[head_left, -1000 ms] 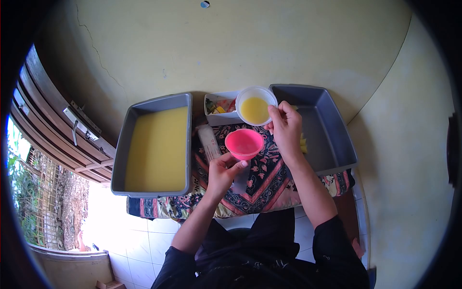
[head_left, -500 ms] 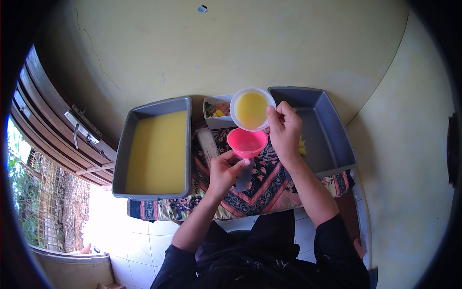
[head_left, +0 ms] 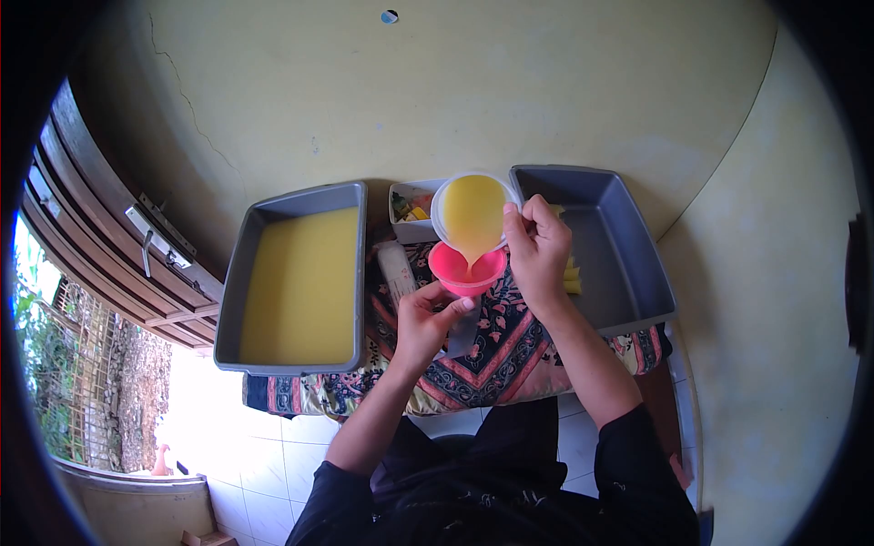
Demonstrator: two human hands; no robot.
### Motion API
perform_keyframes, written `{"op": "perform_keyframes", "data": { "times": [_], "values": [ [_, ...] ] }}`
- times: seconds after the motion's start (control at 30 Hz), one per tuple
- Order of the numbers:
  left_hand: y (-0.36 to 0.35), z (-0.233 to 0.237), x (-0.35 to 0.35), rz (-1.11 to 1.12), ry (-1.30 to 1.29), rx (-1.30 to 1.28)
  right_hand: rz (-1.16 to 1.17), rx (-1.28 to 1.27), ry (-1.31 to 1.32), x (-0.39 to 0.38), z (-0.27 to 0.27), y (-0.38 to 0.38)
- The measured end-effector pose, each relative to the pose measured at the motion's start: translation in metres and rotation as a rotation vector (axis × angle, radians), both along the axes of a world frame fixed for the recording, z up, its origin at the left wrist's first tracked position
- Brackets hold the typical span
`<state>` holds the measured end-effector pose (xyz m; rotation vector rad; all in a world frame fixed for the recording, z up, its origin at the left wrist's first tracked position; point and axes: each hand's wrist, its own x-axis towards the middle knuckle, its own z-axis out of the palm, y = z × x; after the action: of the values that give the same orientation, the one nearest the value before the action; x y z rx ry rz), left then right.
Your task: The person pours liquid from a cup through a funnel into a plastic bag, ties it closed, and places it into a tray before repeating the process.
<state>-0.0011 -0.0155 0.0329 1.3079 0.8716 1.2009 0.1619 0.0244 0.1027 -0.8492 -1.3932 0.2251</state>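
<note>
My right hand [head_left: 543, 250] grips a round whitish plastic cup [head_left: 438, 211] by its right side and tilts it toward me. Pale yellow liquid [head_left: 475, 207] runs over its near lip in a thin stream. Right below, a pink funnel [head_left: 444, 271] catches the stream. My left hand [head_left: 426, 326] holds that funnel near its lower part, thumb in front and fingers curled behind. Under the funnel hangs a clear plastic bag [head_left: 464, 337], its top partly hidden by my left thumb.
On the left stands a grey tub [head_left: 361, 273] of yellow liquid. A second grey tub [head_left: 628, 264] at right has yellow tube-shaped pieces [head_left: 572, 278] at its left side. Between them are a white box [head_left: 414, 233] of small colourful items and a whitish packet [head_left: 395, 271] on patterned cloth [head_left: 510, 364].
The cup in my right hand has tipped further toward me, and liquid now pours from it into the funnel. My left hand keeps the funnel in nearly the same place.
</note>
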Motion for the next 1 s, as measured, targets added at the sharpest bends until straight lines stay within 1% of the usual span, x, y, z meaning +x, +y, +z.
{"op": "perform_keyframes", "data": {
  "times": [0.17,0.5,0.6,0.67,1.0],
  "values": [
    [-0.0009,0.0021,0.003,0.022,-0.055,0.04,0.051,0.007,0.018,-0.0024,0.0046,-0.0036],
    [-0.0036,0.0036,0.0006,0.015,-0.075,0.044,0.017,0.005,0.009,-0.0024,0.0026,-0.0004],
    [-0.0045,0.0023,-0.0008,0.022,-0.03,0.014,0.075,-0.056,0.067,-0.0009,0.0005,0.0024],
    [-0.0042,0.0024,0.0002,0.024,-0.09,0.052,0.197,-0.161,0.223,-0.0045,0.0052,-0.0011],
    [-0.0064,0.0032,-0.0035,0.018,-0.069,0.073,0.221,-0.156,0.229,-0.0051,0.0041,-0.002]
  ]
}}
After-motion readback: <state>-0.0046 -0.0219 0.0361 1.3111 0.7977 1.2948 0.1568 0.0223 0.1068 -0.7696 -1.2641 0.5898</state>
